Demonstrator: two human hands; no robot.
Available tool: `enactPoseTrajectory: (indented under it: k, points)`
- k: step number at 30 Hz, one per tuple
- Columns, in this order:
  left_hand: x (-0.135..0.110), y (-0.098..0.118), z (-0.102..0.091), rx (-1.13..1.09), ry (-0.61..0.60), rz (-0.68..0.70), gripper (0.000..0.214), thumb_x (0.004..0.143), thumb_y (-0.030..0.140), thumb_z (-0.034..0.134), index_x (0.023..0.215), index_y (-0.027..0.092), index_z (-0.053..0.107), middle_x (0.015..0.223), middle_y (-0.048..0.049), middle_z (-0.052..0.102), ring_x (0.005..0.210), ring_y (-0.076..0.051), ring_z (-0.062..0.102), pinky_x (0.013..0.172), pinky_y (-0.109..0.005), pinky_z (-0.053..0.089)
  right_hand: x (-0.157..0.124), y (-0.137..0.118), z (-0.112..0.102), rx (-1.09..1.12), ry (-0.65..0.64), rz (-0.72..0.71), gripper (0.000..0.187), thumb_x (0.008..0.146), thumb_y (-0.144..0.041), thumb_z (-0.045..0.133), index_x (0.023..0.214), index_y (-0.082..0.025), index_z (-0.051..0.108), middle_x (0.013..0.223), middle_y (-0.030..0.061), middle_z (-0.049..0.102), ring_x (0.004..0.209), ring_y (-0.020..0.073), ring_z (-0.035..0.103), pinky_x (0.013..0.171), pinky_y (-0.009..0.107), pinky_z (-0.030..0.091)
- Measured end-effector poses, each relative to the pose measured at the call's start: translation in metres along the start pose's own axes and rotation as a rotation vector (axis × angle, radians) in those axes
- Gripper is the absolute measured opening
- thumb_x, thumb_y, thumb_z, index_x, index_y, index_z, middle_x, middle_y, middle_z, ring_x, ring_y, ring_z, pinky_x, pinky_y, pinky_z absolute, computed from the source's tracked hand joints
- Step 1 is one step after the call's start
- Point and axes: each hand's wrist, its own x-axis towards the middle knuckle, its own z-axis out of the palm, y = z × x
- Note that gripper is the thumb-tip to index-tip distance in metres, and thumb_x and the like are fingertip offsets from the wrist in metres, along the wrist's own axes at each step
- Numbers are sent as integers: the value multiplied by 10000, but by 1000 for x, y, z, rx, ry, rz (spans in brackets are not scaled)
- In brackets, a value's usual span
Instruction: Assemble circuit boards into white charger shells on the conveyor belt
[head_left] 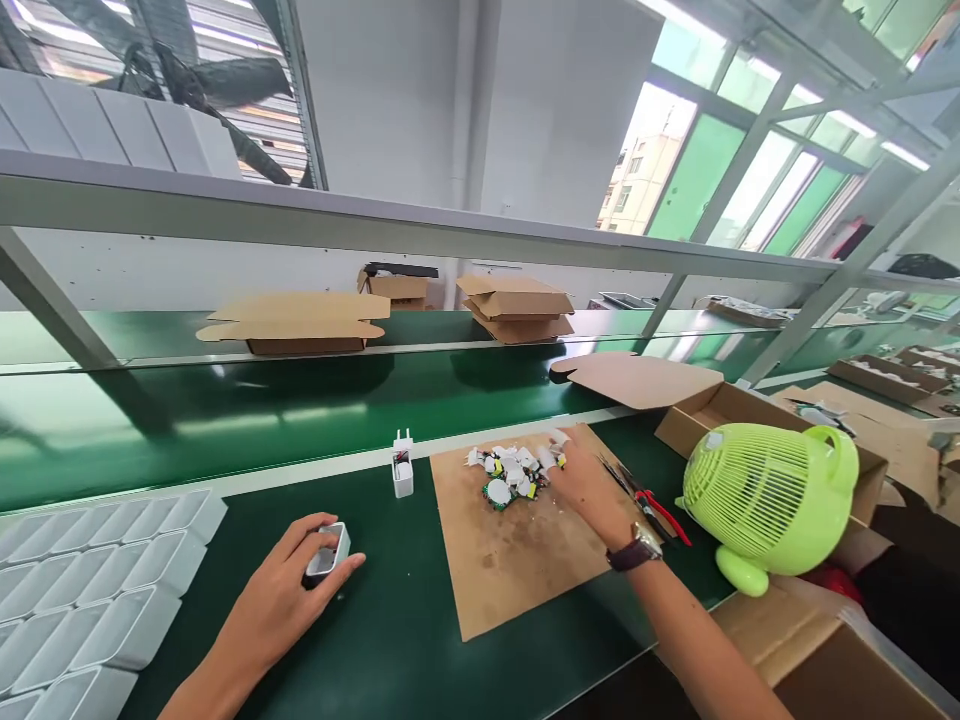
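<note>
Nearest, at the left, rows of white, open rectangular plastic trays (124, 625) cover the corner of the dark-green work surface (360, 665); at the lower right stands an open brown cardboard carton (847, 650). The left hand (289, 580) is closed on a small white, hollow rectangular casing (341, 552), with the thumb on the near side, the fingers on the far side and the open end facing up between them.

The right hand (589, 485), its wrist bearing a dark-strapped watch (636, 548), reaches over a brown cardboard sheet (525, 580). Its fingertips meet the right edge of a heap of white pieces and green circuit boards (510, 478); whether they pinch a piece cannot be told. Between the hands, beyond the casing, lies a white rectangular plug unit with two pins (403, 475), the pins at its far end.

Just right of the right hand lie red-handled pliers (667, 515); farther right sits a lime-green plastic fan with a slatted grille (772, 495), a pale patch on its casing too small to read.

Beyond run a glossy green belt (315, 400), stacked flat brown cartons (517, 305) and a pale metal shelf beam (420, 225).
</note>
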Motion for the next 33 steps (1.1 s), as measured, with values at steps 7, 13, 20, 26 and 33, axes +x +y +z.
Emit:
enactPoseTrajectory:
  k: [7,13,20,26,33]
  points:
    - [-4,-2,6,-30,33,19,456,916,662,594,1011,236,727,1163,-72,711,902,-213,744,747,-270,598,-15,51,-16,85,46,263,317,691,-273,763,994,-188,731,919,80,770,922,295,709,883,410,566]
    - [-9,-1,6,-41,-26,-24,407,931,610,592,1032,242,732,1222,-71,703,985,-236,737,811,-312,613,-7,63,-13,327,158,387,293,735,-342,734,981,-187,761,868,80,802,832,281,753,752,387,630]
    - [-11,3,5,-73,-26,-55,338,938,550,614,1046,245,710,1216,-62,696,997,-229,730,838,-327,611,-8,29,-12,566,117,318,466,748,-512,770,1105,-213,757,1071,84,798,930,277,756,830,417,650]
    - [-10,7,2,-90,-30,-71,285,949,493,620,1034,228,682,1207,-75,683,1047,-232,713,883,-339,599,-38,-60,50,576,-389,-9,450,794,-367,767,1220,-232,714,1173,93,767,1014,269,746,952,454,620]
    - [-9,5,-5,-73,-29,-93,240,932,429,649,1036,214,674,1200,-94,680,1056,-243,703,929,-378,589,-50,-119,97,379,-482,-128,402,928,-316,600,1317,-219,634,973,72,749,790,230,735,721,391,654]
